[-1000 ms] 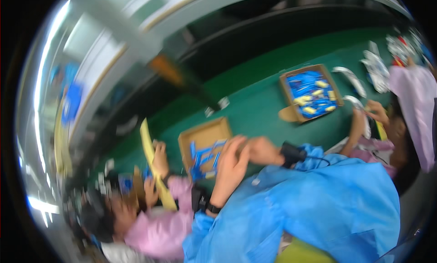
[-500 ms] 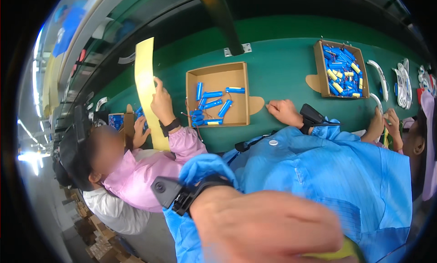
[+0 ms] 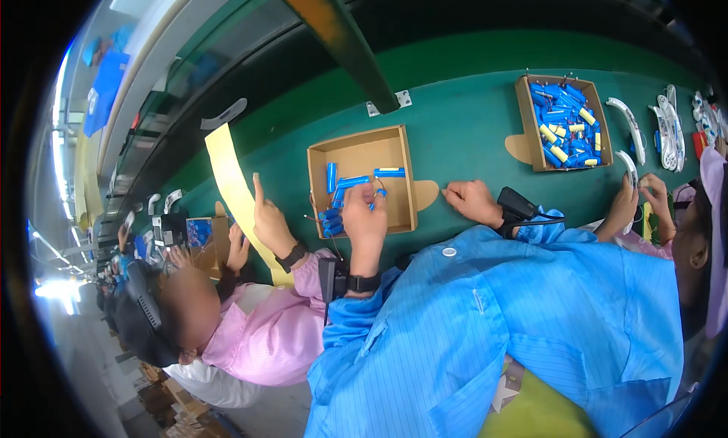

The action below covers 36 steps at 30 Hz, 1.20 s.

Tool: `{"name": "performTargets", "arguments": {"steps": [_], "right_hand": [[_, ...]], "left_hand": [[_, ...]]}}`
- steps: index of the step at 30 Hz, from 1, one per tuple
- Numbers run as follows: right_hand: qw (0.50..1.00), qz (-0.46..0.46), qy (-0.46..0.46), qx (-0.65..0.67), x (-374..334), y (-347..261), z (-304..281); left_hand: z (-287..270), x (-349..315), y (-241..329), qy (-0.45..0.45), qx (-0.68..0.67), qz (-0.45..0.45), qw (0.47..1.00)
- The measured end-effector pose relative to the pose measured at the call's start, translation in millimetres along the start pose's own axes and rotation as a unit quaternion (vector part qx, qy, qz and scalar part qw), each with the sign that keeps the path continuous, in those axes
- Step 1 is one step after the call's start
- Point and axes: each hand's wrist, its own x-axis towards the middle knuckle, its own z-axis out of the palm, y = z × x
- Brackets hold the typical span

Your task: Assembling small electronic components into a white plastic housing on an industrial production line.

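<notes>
My left hand [image 3: 365,219] reaches into a shallow cardboard box [image 3: 405,153], its fingers curled around a blue cylindrical battery [image 3: 372,206] that they mostly cover. More blue batteries lie loose in this box, among them one standing at the left [image 3: 331,176] and one with a yellow strip at the back right [image 3: 390,172]; thin wires show near the lower left. To the right of the box, my right hand [image 3: 473,203] rests on the green table [image 3: 455,127], fingers curled in and nothing seen in them. A black strap with a device circles each wrist.
A fuller cardboard box [image 3: 528,127] of blue batteries stands at the right, beside curved white parts [image 3: 628,127]. On my left, a person in pink holds a long yellow strip [image 3: 231,180]. Another person's hands [image 3: 626,199] work at the right. A green post [image 3: 341,40] rises behind the box.
My left hand has gone from low in front of me up into the near battery box. My right hand stays put. The person at left has lowered the yellow strip.
</notes>
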Motion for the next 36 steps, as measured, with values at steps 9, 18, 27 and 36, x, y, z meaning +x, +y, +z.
{"name": "performTargets", "arguments": {"steps": [9,18,27,36], "right_hand": [[0.999,0.031,-0.023,0.037,-1,-5,0],[0.989,0.089,-0.068,0.095,0,-11,-4],[0.993,0.075,-0.053,0.078,0,0,2],[0.996,0.065,-0.051,0.035,-2,0,4]], "left_hand": [[30,16,-12,-0.053,0.292,0.027,0.955],[42,9,-7,-0.016,0.104,0.056,0.993],[27,-8,46,0.045,-0.044,0.125,0.990],[38,-24,50,-0.069,-0.163,0.163,0.971]]}}
